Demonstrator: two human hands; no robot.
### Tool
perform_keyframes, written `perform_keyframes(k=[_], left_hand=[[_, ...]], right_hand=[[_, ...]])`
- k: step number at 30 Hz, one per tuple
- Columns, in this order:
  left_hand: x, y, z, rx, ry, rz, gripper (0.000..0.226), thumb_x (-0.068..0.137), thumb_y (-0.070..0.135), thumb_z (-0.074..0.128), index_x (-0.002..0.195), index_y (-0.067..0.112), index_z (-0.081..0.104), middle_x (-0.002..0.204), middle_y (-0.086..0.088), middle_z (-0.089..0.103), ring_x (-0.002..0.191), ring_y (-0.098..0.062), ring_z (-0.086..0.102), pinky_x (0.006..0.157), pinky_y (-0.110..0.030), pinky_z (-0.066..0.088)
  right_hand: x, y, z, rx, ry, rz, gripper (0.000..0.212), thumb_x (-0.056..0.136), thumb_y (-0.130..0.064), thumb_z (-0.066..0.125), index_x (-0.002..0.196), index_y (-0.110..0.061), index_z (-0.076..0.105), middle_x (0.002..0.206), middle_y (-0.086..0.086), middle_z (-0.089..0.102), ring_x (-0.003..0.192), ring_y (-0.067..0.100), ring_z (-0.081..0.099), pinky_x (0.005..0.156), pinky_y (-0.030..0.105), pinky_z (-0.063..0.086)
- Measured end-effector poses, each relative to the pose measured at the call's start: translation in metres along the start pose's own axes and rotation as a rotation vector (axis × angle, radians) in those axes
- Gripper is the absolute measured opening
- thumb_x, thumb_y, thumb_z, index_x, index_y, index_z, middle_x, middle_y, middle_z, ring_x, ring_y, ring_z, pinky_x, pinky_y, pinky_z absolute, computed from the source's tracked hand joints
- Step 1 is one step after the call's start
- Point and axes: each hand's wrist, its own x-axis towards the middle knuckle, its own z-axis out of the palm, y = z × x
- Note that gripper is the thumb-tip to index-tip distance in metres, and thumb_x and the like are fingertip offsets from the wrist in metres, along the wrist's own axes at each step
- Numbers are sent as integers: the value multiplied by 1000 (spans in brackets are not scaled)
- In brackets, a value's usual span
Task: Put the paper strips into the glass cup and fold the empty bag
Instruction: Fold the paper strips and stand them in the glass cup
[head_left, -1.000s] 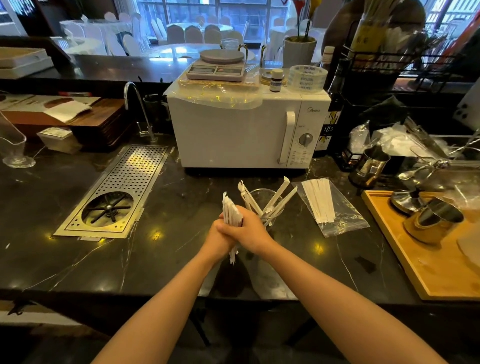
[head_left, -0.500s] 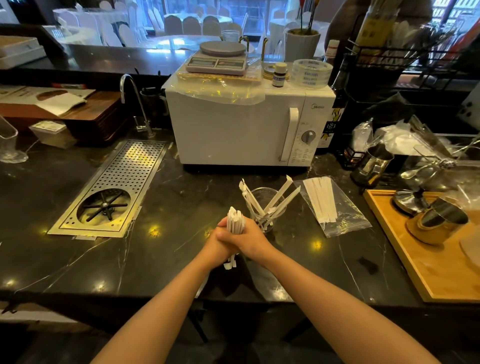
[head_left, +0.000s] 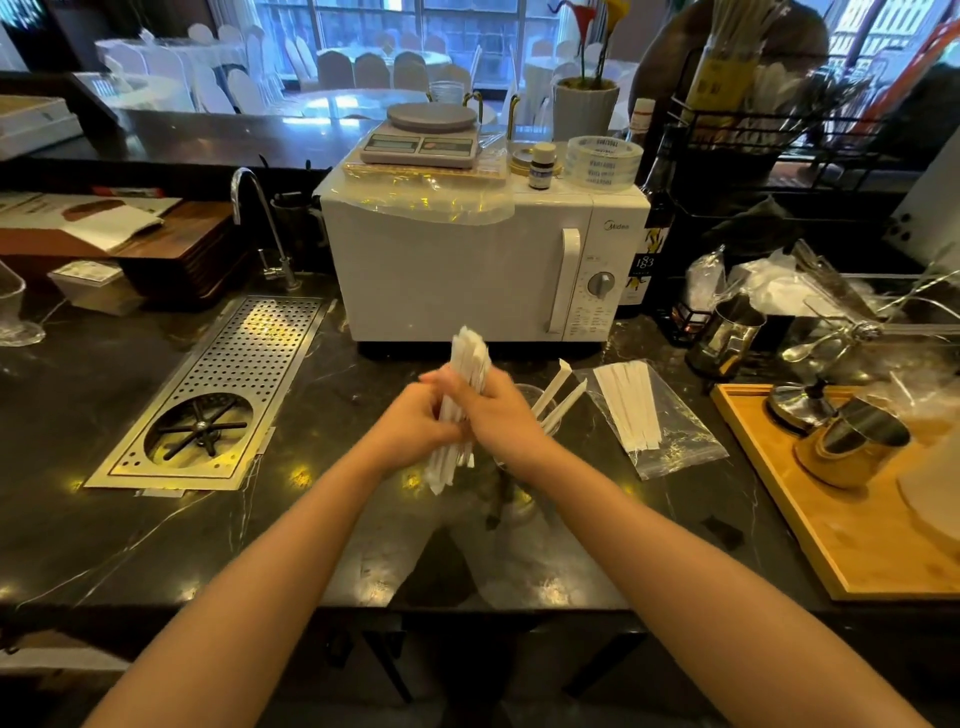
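- Strips (head_left: 469, 364) of white paper, bunched into one bundle, stand roughly upright above the dark worktop (head_left: 156, 545), just in front of the microwave (head_left: 467, 270) and a little left of the glass cup (head_left: 535, 410).
- The left hand (head_left: 415, 431) wraps the lower half of the bundle and the right hand (head_left: 493, 410) wraps the middle; each grip is closed round the strips, with the two hands touching.
- The strips look very light and thin. Each one would likely bend or crease if pinched alone, yet as a pack they appear fairly stiff.
- Their smooth faces probably let them slide against each other, and the bottom ends already hang uneven below the hands. A firm hold round the middle of the pack should keep them together; a loose hold risks a few fanning out.
- Each strip is long, narrow and flat, and the tops look cut at a slant.
- A few strips already lean out of the cup, pointing to the far right.
- The cup is clear and mostly hidden behind the right hand; being glass, it could tip or chip if knocked.
- The bag (head_left: 660, 431) is clear, soft plastic, lying flat on the worktop right of the cup, and it is not yet empty: a row of strips lies inside it.
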Motion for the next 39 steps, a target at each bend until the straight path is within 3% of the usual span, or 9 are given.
perform_keyframes(k=[4,8,12,16,22,25,28,32,39], left_hand=[[14,35,-12,-73,-24,80,17,81,7,60,82,24,61,81,8,65,69,3,67,68,-16,55],[37,65,-12,-111,-97,97,15,84,8,57,96,16,61,94,10,62,85,-2,63,77,-20,54],[55,80,-6,-44,-136,112,24,84,7,57,108,4,60,99,9,60,84,-3,62,82,-26,53],[66,72,8,54,-158,79,26,84,5,57,110,1,59,123,-7,54,97,-20,62,92,-36,50],[79,44,20,185,-199,-21,30,83,7,60,112,2,57,104,-15,65,101,-27,63,93,-38,50],[87,34,21,233,-197,-39,28,82,8,62,109,2,60,105,-16,66,99,-26,63,94,-39,50],[95,24,19,264,-172,-29,23,83,10,62,104,5,62,89,-4,62,90,-19,60,87,-34,50],[105,17,16,323,-129,12,22,84,17,60,103,6,64,99,-13,66,85,-18,59,82,-33,51],[106,9,17,606,-44,146,31,93,19,47,121,15,58,112,-11,67,102,-24,61,86,-31,47]], right_hand=[[10,-37,-29,41,46,-90,35,96,-24,42,114,3,56,90,-2,63,78,7,62,73,20,52],[19,-59,-56,-2,128,-151,34,96,-22,43,111,5,56,98,10,63,77,12,62,77,25,53],[25,-58,-70,24,195,-122,34,96,-22,44,114,4,55,98,9,62,80,15,62,80,31,53],[31,-36,-73,15,258,-27,32,95,-23,45,115,0,54,102,11,62,96,25,61,91,43,51],[35,-3,-66,-19,289,94,34,95,-24,46,124,-7,52,117,16,60,110,27,58,91,35,46],[39,6,-65,-64,270,104,35,95,-24,47,127,-10,49,110,8,57,107,22,55,84,27,45],[42,14,-67,-166,262,123,30,94,-19,49,122,-9,49,110,9,55,99,16,51,65,12,43],[45,23,-70,-348,234,106,31,93,-14,50,123,-8,48,124,14,59,110,23,57,80,20,42],[49,31,-74,-843,189,-10,32,96,-18,44,125,-11,56,124,12,61,114,25,56,93,33,45]])
